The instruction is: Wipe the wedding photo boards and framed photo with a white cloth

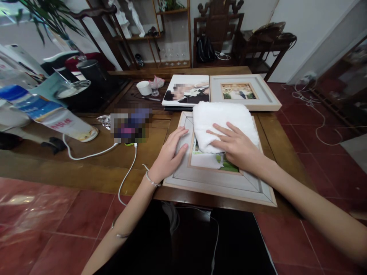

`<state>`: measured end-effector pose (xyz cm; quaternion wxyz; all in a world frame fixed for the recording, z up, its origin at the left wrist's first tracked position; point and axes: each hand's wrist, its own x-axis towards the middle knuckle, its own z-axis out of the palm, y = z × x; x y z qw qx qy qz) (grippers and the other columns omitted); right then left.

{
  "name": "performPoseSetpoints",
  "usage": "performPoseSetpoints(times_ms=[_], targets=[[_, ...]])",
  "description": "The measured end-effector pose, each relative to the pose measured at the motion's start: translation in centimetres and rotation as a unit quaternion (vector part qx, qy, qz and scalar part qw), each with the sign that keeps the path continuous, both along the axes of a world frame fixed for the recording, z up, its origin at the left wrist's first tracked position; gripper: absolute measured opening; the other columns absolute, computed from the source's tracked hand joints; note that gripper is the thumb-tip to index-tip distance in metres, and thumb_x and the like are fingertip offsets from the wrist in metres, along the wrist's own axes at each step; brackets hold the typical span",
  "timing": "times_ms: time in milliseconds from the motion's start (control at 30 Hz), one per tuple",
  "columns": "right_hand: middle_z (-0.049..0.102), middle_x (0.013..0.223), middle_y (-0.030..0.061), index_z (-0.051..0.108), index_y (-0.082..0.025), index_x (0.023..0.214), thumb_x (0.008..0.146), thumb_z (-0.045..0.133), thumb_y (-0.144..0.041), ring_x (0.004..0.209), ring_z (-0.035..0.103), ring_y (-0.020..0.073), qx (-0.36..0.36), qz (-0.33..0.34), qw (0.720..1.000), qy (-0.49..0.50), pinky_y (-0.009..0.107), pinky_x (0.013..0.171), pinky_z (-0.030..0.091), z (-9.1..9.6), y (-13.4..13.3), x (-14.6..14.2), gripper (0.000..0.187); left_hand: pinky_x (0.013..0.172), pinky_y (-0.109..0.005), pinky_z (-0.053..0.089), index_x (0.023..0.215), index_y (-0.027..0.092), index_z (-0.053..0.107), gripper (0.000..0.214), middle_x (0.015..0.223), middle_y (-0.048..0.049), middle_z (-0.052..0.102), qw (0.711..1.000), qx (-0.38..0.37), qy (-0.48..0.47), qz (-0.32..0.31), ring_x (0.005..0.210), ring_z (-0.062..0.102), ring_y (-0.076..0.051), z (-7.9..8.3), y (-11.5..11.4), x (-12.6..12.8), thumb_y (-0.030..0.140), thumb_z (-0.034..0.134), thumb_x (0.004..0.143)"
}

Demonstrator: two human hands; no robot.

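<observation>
A pale picture frame (218, 183) lies flat on the wooden table (86, 160) in front of me. A folded white towel (223, 122) rests on its glass. My right hand (237, 147) lies flat on the near part of the towel, fingers stretched out and apart. My left hand (169, 154) rests on the frame's left border, fingers extended and pressing down on it. A bracelet sits on my left wrist.
Two more framed pictures (245, 91) lie further back on the table. A white cup (144, 88), a kettle and glass pot (71, 88) stand at the left, with a white cable (126, 175) trailing off the edge. Shelves and chairs stand behind.
</observation>
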<state>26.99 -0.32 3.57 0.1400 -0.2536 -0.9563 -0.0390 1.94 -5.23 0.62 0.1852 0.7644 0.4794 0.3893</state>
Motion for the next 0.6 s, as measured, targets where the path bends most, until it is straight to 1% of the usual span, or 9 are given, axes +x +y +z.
performPoseSetpoints(times_ms=[67,200,267,333,367,433,500,600], targets=[[0.054,0.139,0.0083,0.062,-0.019,0.108,0.061,0.043,0.009,0.136,0.04,0.0282,-0.035,0.007,0.999,0.01,0.058,0.11,0.03,0.3,-1.1,-0.2,0.057,0.117,-0.049,0.027,0.136,0.021,0.045,0.04,0.146,-0.0136,0.044,1.0,0.0,0.001,0.0,0.14,0.036,-0.026,0.0,0.0,0.0,0.026,0.045,0.096],[0.053,0.14,0.0084,0.063,-0.019,0.107,0.061,0.047,0.003,0.134,0.042,0.0289,-0.108,0.063,0.992,-0.017,0.057,0.11,0.033,1.1,-4.6,-0.7,0.054,0.118,-0.047,0.026,0.135,0.019,0.045,0.039,0.145,-0.0147,0.045,1.0,-0.001,-0.002,0.0,0.14,0.035,-0.024,-0.1,0.0,-0.1,0.027,0.044,0.097],[0.05,0.143,0.0088,0.062,-0.019,0.11,0.061,0.049,0.001,0.134,0.042,0.0303,-0.119,0.07,0.99,-0.039,0.057,0.108,0.035,1.6,-6.2,-1.0,0.055,0.118,-0.046,0.026,0.135,0.02,0.044,0.039,0.146,-0.014,0.044,1.0,-0.002,-0.003,0.001,0.141,0.035,-0.023,-0.2,0.1,-0.1,0.028,0.043,0.097],[0.048,0.145,0.008,0.061,-0.02,0.113,0.061,0.05,0.0,0.134,0.042,0.0302,-0.118,0.057,0.99,-0.05,0.055,0.106,0.038,2.0,-7.1,-1.1,0.057,0.118,-0.046,0.026,0.135,0.02,0.043,0.039,0.146,-0.0135,0.044,1.0,-0.003,-0.004,0.001,0.141,0.035,-0.023,-0.2,0.1,-0.1,0.028,0.043,0.098],[0.048,0.145,0.0076,0.061,-0.021,0.114,0.061,0.05,-0.001,0.134,0.043,0.0295,-0.115,0.048,0.991,-0.053,0.055,0.106,0.039,2.1,-7.1,-1.2,0.058,0.118,-0.046,0.026,0.135,0.02,0.044,0.039,0.146,-0.0137,0.045,1.0,-0.003,-0.005,0.002,0.14,0.036,-0.023,-0.2,0.1,-0.1,0.029,0.043,0.098],[0.051,0.143,0.008,0.061,-0.021,0.114,0.062,0.05,-0.001,0.132,0.044,0.0282,-0.103,0.03,0.992,-0.058,0.054,0.105,0.04,2.2,-6.4,-1.3,0.057,0.117,-0.047,0.027,0.135,0.02,0.044,0.039,0.145,-0.0141,0.046,1.0,-0.002,-0.005,0.001,0.14,0.036,-0.024,-0.2,0.1,-0.1,0.029,0.044,0.097],[0.052,0.141,0.0095,0.061,-0.021,0.115,0.063,0.05,0.0,0.132,0.045,0.0277,-0.075,0.003,0.996,-0.056,0.053,0.107,0.039,1.9,-4.6,-1.2,0.057,0.117,-0.048,0.027,0.135,0.019,0.044,0.039,0.145,-0.0144,0.046,1.0,0.0,-0.002,0.001,0.14,0.036,-0.025,-0.2,0.1,-0.1,0.028,0.044,0.097],[0.053,0.14,0.0112,0.059,-0.018,0.117,0.063,0.047,0.006,0.135,0.041,0.0286,-0.011,-0.049,0.998,-0.041,0.053,0.109,0.034,1.1,-1.5,-0.8,0.06,0.117,-0.048,0.027,0.137,0.019,0.043,0.04,0.146,-0.0149,0.045,1.0,-0.001,0.001,0.003,0.14,0.036,-0.025,-0.2,0.0,0.0,0.027,0.044,0.097]])
